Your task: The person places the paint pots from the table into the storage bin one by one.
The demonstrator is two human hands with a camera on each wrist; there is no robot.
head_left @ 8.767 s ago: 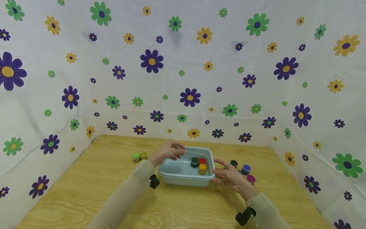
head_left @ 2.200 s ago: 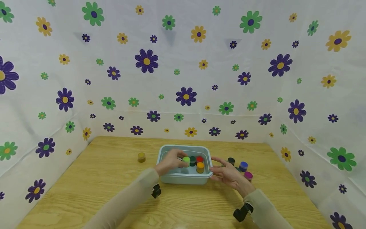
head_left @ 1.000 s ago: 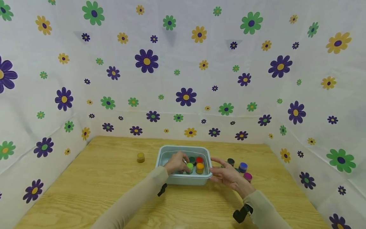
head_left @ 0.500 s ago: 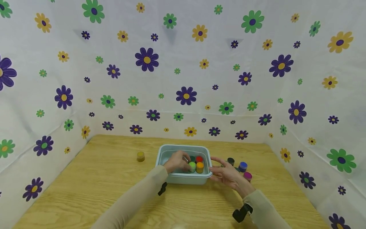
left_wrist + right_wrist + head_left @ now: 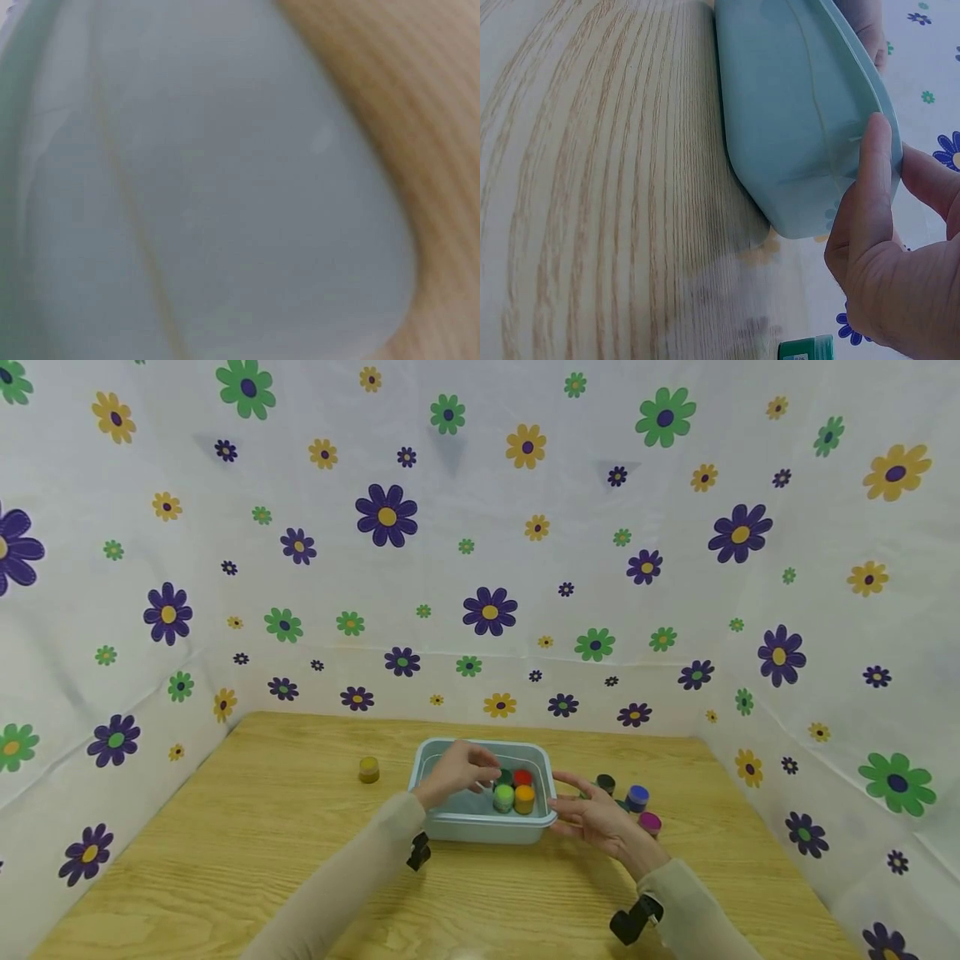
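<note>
Wood-grain tabletop bore a pale-blue rectangular plastic tub between both hands. Right hand, fingers outstretched, rested against its end, presumably steadying it. Left hand, fingers loosely bent, hung above, apparently holding nothing. Between them, inside, small cylindrical plastic jars: light-green jar, orange jar, red jar, dark-green jar, clustered likely to save room.

Touched the tub with the right hand — had the left hand near four jars inside — with more jars on the table.
</note>
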